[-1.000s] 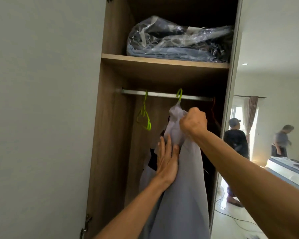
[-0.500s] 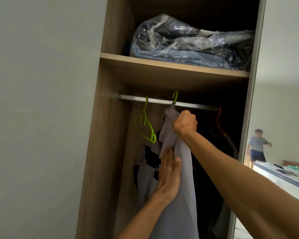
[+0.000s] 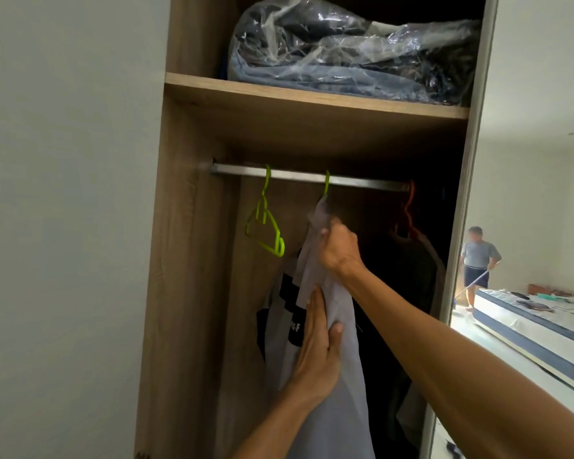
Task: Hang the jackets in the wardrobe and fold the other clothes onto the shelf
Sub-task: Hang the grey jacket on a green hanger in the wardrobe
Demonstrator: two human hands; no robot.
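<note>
A light grey jacket point(image 3: 337, 385) hangs from a green hanger point(image 3: 326, 184) hooked on the metal rail point(image 3: 299, 177) inside the open wooden wardrobe point(image 3: 186, 260). My right hand point(image 3: 340, 246) is closed on the jacket's collar just under the hook. Lower down, my left hand point(image 3: 318, 342) lies flat on the jacket's front with the thumb pinching a fold. An empty green hanger point(image 3: 265, 223) dangles to the left on the same rail. Behind the jacket hangs a grey and black garment point(image 3: 287, 303).
The wooden shelf point(image 3: 312, 97) above the rail carries a plastic-wrapped bundle of clothes point(image 3: 352, 51). Dark clothes on an orange hanger point(image 3: 408, 207) hang at the right. The wardrobe's mirror door point(image 3: 527, 226) reflects a person with a mop point(image 3: 478, 260) and a mattress point(image 3: 537, 326).
The view has shifted closer and to the right. My left hand slid lower on the jacket; my right hand stays closed on the collar, and the hanger hook sits on the rail.
</note>
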